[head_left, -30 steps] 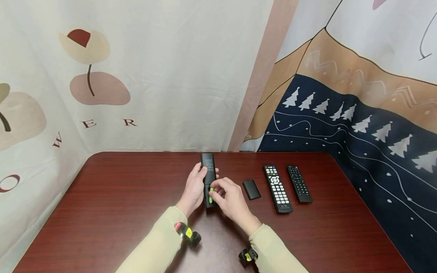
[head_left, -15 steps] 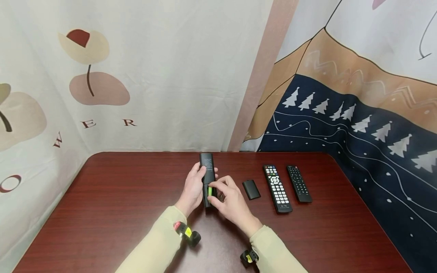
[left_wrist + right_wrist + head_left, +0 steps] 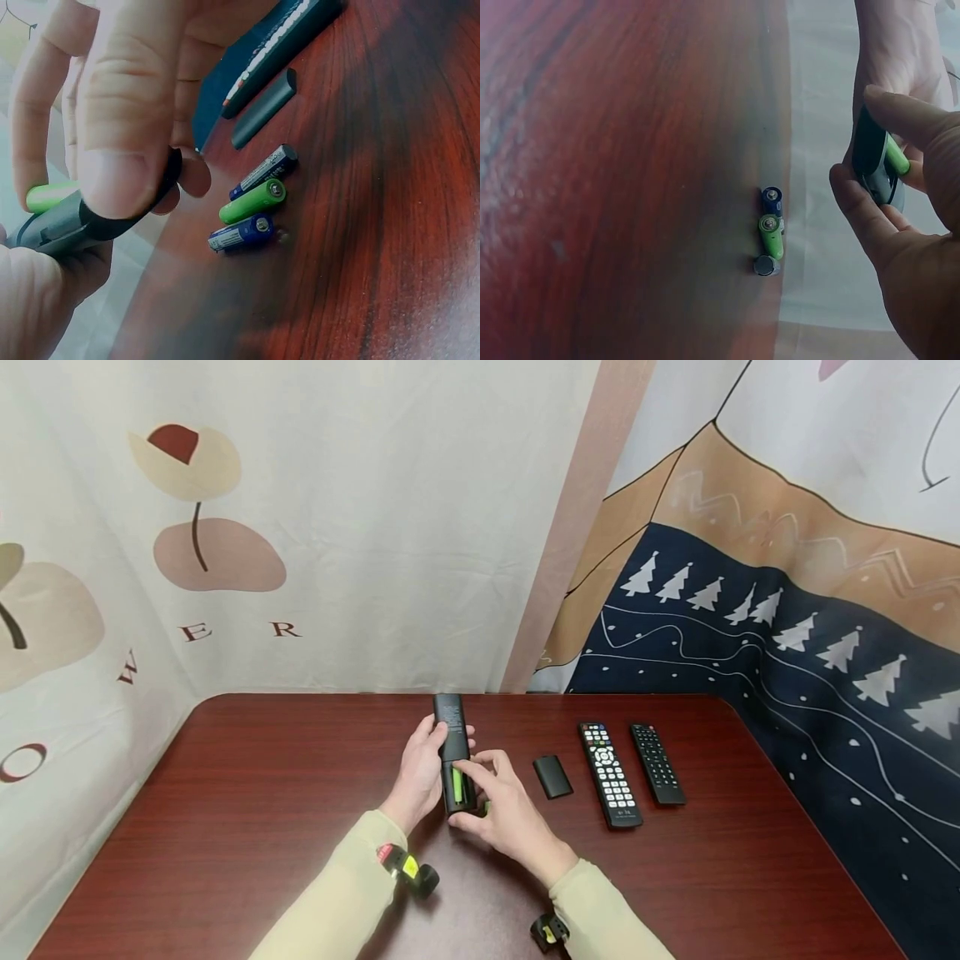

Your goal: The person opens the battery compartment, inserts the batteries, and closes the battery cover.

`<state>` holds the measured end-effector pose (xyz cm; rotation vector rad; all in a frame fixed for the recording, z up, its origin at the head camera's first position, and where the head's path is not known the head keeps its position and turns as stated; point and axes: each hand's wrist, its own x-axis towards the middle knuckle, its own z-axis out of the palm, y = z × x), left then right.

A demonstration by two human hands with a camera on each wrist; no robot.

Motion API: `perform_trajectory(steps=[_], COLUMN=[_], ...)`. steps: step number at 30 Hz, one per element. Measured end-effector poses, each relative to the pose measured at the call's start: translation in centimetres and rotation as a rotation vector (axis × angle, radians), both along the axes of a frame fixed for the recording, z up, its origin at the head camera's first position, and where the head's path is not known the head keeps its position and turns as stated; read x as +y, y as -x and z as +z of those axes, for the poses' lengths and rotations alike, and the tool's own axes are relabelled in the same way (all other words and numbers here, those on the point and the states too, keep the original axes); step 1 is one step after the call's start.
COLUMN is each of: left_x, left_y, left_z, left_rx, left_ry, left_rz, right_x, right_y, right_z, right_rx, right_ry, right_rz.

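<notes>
My left hand (image 3: 418, 779) grips a black remote control (image 3: 452, 739) back side up, its thumb along the back. The battery compartment at the near end is uncovered, with a green battery (image 3: 457, 784) in it. In the left wrist view, one end of this battery stands above the casing. My right hand (image 3: 504, 810) holds the near end of the remote: the thumb (image 3: 124, 176) presses on that end, and the index fingertip touches the battery's far end. Another right finger (image 3: 855, 202) lies along the remote's underside. The black battery cover (image 3: 552, 777) lies to the right of the hands.
Two other remotes, one with white buttons (image 3: 609, 775) and a smaller one (image 3: 657, 764), lie farther right. Beneath the hands, a loose green battery (image 3: 255, 201) lies between two blue batteries, one nearer (image 3: 241, 232) and one farther (image 3: 264, 171). A printed curtain (image 3: 375, 568) hangs behind the table.
The right thumb has moved off the green battery to the remote's near end, while the index finger stays at the battery's far end. The remote has shifted slightly left with the left hand.
</notes>
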<state>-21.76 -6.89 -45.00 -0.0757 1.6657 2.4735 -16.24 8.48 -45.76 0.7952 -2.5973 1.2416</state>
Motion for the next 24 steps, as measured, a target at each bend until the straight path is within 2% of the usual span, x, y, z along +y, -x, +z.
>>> perform_trajectory(steps=[15,24], left_x=[0.16,0.21], left_y=[-0.08,-0.09], left_z=[0.28,0.29], left_rx=[-0.003,-0.004], left_ry=[-0.019,-0.043], left_rz=[-0.006,-0.002], right_x=[0.03,0.08], right_y=[0.17,0.07], right_z=[-0.31,-0.34], right_rx=[0.136,0.159], right_ry=[-0.073,-0.067], right_rz=[-0.025,-0.02])
